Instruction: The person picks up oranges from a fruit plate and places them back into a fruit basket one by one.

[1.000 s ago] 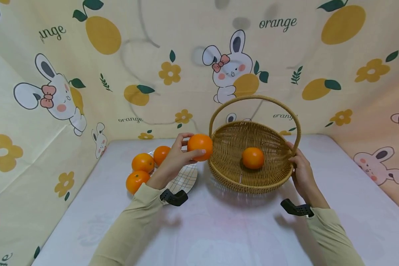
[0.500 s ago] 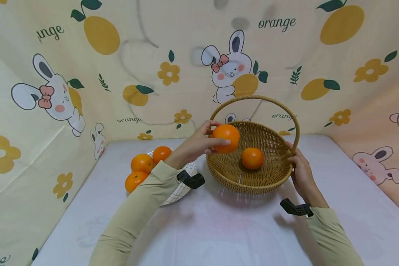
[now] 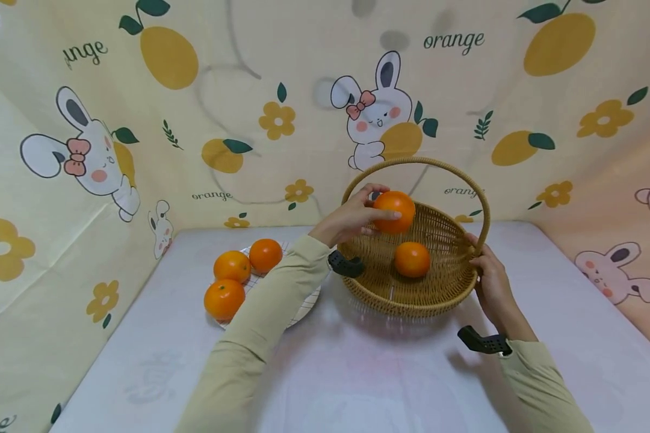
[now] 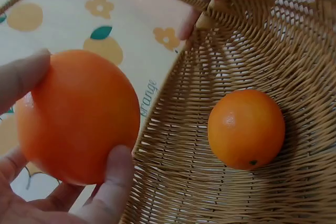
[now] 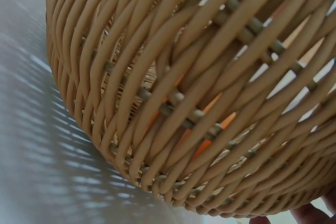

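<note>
Rabbit-print backdrop (image 3: 303, 150) behind white table (image 3: 379, 379); left grip (image 3: 352, 218) clamped on orange (image 3: 401, 205), right grip (image 3: 493, 282) clamped on wicker basket (image 3: 411, 309).

The left sleeve (image 3: 262, 334) and the right sleeve (image 3: 544, 385) are long, made of plain pale khaki cloth, with soft creases. At four o'clock of the left cuff (image 3: 313, 245) sits a black wrist device (image 3: 345, 264), which has a bent shape. A second black device (image 3: 482, 341), at nine o'clock of the right cuff (image 3: 524, 349), is also angled and carries small dots.
</note>
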Demonstrator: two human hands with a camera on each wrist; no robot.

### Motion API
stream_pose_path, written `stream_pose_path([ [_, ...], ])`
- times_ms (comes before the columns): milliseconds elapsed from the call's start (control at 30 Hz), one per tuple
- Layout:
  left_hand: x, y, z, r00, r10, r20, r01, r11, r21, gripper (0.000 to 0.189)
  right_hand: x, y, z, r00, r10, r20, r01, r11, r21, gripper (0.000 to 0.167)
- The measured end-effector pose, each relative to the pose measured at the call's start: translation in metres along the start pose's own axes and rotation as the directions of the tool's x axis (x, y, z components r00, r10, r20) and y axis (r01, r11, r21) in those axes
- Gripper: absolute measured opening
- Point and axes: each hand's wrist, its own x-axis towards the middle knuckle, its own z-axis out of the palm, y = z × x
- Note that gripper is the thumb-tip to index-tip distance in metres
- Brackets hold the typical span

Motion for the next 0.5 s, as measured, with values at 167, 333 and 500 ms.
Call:
stream_pose_path([
  [167, 0.015, -0.003, 0.002, 0.999, -0.016, -0.047, 0.014, 0.999, -0.03, 0.057, 0.001, 0.001, 0.001, 1.0, -0.001, 0.004, 0.001, 1.0, -0.008, 0.055],
  [333, 0.03, -0.007, 0.005, 0.994, -0.036, -0.1, 0.028, 0.996, -0.086, 0.063, 0.002, 0.0, 0.001, 1.0, 0.003, -0.003, -0.003, 1.0, -0.004, 0.055],
  [500, 0.041, -0.012, 0.008, 0.987, -0.085, -0.138, 0.07, 0.992, -0.109, 0.064, 0.001, -0.002, 0.001, 1.0, 0.017, -0.01, -0.017, 1.0, 0.008, 0.056],
])
